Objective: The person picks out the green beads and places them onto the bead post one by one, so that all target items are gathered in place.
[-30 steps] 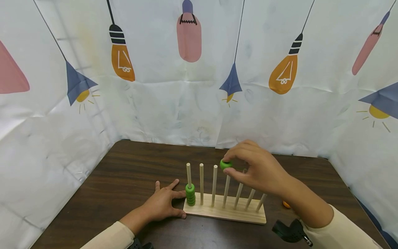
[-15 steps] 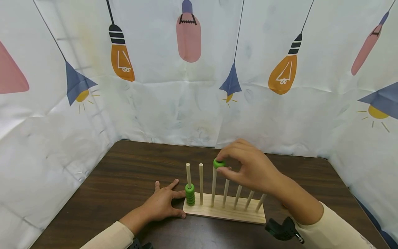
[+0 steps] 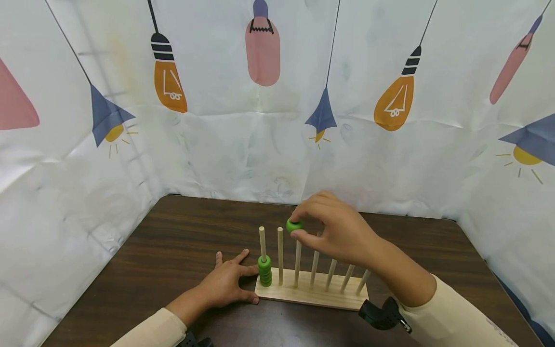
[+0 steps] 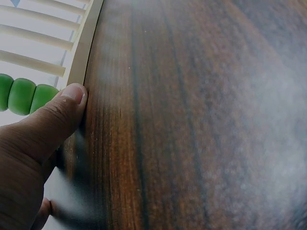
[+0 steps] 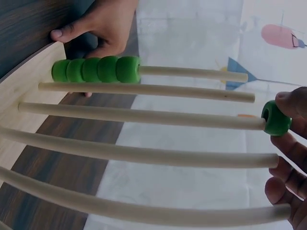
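Observation:
A wooden peg board (image 3: 316,295) with a row of upright pegs stands on the table. Several green beads (image 3: 265,271) are stacked on its leftmost peg. With fingers spread, my left hand (image 3: 223,284) touches the board's left end; the left wrist view has its thumb (image 4: 69,103) against the edge. Between thumb and fingertips my right hand (image 3: 338,231) pinches one green bead (image 3: 294,225). In the right wrist view this bead (image 5: 277,120) is at the tip of the third peg (image 5: 144,115) from the left; whether it is around the tip I cannot tell.
The dark wood-grain table (image 3: 182,231) extends around the board. A pale curtain (image 3: 208,154) printed with lamps and bulbs hangs behind and at both sides. On the right wrist sits a black camera mount (image 3: 379,315).
My right hand has moved left with the green bead, from above the fourth peg to the third peg's top. An orange item seen earlier at right is now hidden. The left hand stays put.

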### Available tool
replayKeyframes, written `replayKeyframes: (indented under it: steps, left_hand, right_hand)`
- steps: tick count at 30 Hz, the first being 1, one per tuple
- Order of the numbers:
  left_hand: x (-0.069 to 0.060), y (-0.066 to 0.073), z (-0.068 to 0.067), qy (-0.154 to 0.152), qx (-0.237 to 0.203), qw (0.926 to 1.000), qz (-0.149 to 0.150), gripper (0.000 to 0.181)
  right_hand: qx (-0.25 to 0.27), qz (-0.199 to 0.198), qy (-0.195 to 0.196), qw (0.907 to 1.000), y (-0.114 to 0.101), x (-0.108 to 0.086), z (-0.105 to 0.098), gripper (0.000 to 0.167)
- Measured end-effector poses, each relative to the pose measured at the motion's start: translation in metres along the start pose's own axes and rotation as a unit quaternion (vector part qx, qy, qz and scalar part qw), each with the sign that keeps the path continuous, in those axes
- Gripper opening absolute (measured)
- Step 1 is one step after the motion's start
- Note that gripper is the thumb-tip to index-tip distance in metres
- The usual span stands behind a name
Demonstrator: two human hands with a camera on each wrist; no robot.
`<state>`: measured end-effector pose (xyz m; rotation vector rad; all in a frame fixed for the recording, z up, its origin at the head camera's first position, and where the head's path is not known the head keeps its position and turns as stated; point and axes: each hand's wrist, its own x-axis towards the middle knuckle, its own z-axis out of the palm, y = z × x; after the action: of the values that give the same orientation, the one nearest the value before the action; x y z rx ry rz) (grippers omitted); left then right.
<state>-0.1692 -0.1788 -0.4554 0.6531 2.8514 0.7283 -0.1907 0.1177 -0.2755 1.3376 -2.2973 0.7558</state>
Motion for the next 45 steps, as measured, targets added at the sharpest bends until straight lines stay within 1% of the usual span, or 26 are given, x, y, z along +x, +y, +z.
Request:
replayKeyframes:
  steps: [12,20,29,38,45]
  left_hand:
    - [0.000,-0.003,0.001,-0.003,-0.003,1.0000,0.003,0.071]
    - [0.000,-0.003,0.001,-0.002,-0.002,1.0000,0.004,0.072]
    - [0.000,-0.004,0.001,-0.004,-0.003,1.0000,0.004,0.073]
    - [0.000,-0.003,0.001,-0.005,-0.006,0.9999,0.008,0.073]
    - [0.000,-0.003,-0.001,-0.006,-0.009,0.9999,0.009,0.073]
  right_hand:
    - [0.006,0.017,-0.024,0.9995,-0.007,0.011,0.008,0.018]
    - [0.008,0.013,-0.022,0.9996,-0.009,0.019,0.016,0.018]
    - [0.012,0.015,-0.036,0.9992,-0.014,0.027,0.022,0.017]
    - [0.017,0.009,-0.039,0.9990,-0.016,0.034,0.030,0.016]
    - [0.014,0.020,-0.054,0.9982,-0.018,0.038,0.034,0.016]
